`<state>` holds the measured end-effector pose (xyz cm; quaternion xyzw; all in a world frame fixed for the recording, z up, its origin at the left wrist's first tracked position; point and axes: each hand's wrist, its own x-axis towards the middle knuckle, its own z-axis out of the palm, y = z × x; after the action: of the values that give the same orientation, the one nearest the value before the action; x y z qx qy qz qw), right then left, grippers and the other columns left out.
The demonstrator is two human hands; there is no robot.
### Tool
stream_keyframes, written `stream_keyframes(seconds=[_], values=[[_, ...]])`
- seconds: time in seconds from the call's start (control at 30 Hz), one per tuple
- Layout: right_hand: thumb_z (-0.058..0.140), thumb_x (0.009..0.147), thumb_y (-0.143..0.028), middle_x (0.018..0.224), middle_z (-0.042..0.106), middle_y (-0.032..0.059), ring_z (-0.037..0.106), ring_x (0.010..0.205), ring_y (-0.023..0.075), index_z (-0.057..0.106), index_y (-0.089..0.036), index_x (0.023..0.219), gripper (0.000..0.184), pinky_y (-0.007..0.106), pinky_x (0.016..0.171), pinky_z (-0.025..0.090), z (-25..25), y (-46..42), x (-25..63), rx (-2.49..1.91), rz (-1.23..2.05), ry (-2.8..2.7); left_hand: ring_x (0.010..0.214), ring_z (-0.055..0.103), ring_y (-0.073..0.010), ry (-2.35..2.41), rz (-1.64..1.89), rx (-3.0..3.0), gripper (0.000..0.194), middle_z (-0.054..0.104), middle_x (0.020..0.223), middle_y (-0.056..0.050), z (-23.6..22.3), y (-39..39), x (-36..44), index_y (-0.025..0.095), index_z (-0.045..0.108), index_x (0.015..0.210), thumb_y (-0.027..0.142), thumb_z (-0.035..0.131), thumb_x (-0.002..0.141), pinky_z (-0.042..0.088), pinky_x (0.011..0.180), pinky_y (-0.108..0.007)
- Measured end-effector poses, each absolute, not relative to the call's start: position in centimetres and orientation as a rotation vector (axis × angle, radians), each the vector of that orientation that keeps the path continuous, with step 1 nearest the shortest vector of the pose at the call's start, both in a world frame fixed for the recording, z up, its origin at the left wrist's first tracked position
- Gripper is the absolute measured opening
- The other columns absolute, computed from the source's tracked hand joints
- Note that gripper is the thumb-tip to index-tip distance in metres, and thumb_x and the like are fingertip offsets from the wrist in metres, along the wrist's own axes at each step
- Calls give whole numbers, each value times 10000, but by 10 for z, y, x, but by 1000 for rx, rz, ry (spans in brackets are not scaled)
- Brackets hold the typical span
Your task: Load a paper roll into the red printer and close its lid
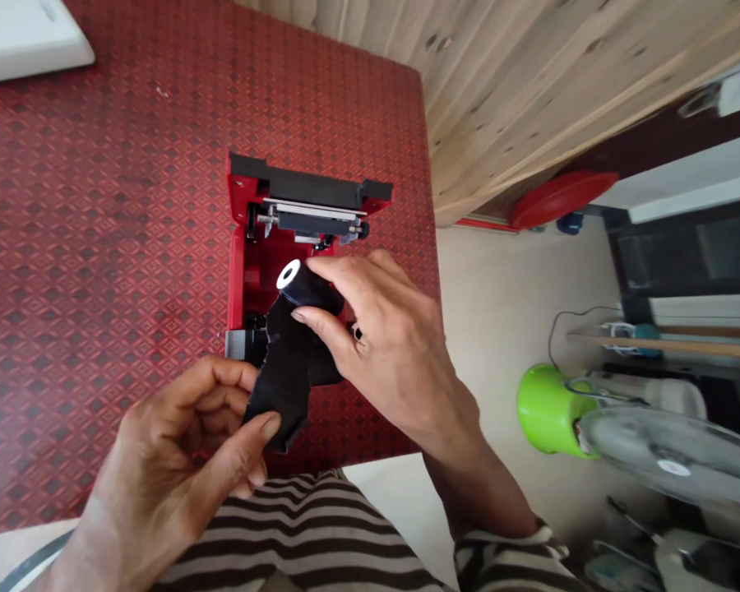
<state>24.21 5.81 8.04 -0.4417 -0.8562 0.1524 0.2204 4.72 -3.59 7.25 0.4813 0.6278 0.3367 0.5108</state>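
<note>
My right hand [386,337] grips a small black roll [312,288] with a white hollow core, thumb on one side and fingers on the other. From the roll hangs a loose black strip [284,370] with a ragged edge; whether it is paper or film I cannot tell. My left hand [203,452] pinches the lower end of this strip between thumb and fingers. Just behind the roll, a small red and black machine [238,271] stands on the table with its lid [314,185] raised. A dark roller [317,224] shows inside the lid. My hands and the strip hide part of the machine's front.
The machine stands on a table with a red patterned cover [129,205]. A white object [30,41] lies at the far left corner. A wooden plank wall [499,82] borders the back right. Beyond the right edge are a green bucket [539,411] and a fan [672,452].
</note>
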Motion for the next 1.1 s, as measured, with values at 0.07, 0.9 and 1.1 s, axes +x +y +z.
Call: stream_keyframes(seconds=[0.07,0.9,1.1], values=[[646,961,-168,1021,733,82,625,959,276,650,-197,1184,225,442,891,546,79,58,235,-1216,336,-2441,350,605,-176,1406,804,1053,177,655,497,35,70,-37,50,338,684,953,480,719,853,508,317,-241],[553,972,-133,948,784,100,664,1052,286,714,-172,972,165,408,867,419,79,74,193,-1588,231,-2762,380,587,-82,1642,667,1906,181,676,601,62,84,-15,54,210,638,1024,240,460,1001,364,362,-171],[530,963,-120,951,786,112,711,966,276,737,-186,915,222,384,779,452,76,87,187,-1657,283,-2832,339,547,-105,1681,555,2049,258,608,521,54,85,-3,54,192,649,1002,225,393,1004,306,348,-210]])
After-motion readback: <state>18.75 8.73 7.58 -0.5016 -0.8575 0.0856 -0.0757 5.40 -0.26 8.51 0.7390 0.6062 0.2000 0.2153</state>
